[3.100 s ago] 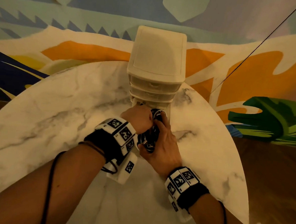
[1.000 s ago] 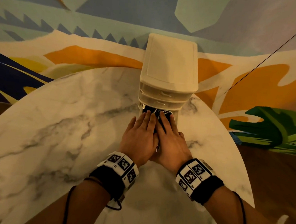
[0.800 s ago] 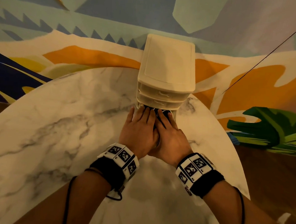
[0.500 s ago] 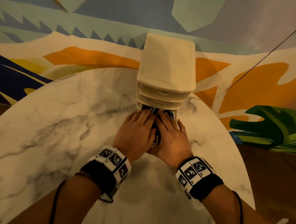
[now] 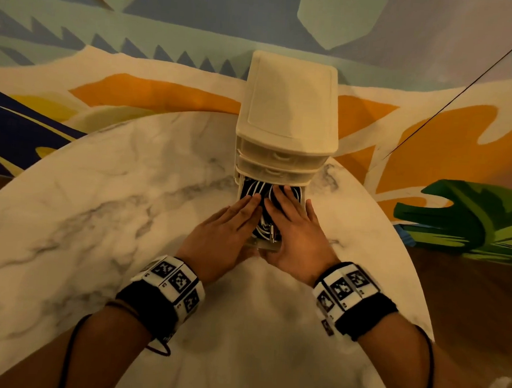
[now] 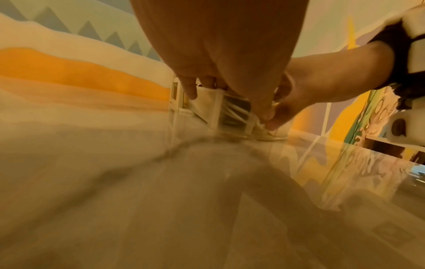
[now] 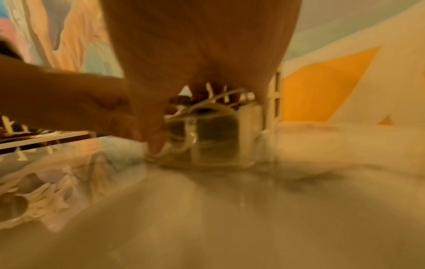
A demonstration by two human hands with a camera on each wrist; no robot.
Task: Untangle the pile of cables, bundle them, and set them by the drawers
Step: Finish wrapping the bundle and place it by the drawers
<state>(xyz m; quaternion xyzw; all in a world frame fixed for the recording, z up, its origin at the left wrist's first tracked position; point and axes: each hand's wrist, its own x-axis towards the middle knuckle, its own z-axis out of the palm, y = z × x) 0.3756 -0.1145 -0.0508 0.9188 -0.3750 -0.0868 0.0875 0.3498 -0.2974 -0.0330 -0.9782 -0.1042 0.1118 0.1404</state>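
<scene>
My left hand (image 5: 225,234) lies flat with straight fingers on the near left part of the cables (image 5: 266,221), gripping nothing, only pressing down. The cables, dark and white coils together, sit in the pulled-out bottom drawer (image 5: 271,245) of the small plastic drawers (image 5: 287,120) at the far edge of the tabletop (image 5: 97,214). My right hand (image 5: 294,229) lies the same way on the right part of the coils, fingers straight and reaching toward the back of the drawer. I judge the bundle light, soft and springy: it will try to fan open once pressure comes off, and a white loop with a metal plug already pokes over the front lip between my hands. The best hold, I reckon, is around the middle of the coil where the turns cross, not by a loose end. The head view shows both hands from above and the coil's spread in the drawer. The left wrist view adds my thumb against the drawer's clear front corner, and the right wrist view, though blurred, shows strands rising above the drawer's rim.
</scene>
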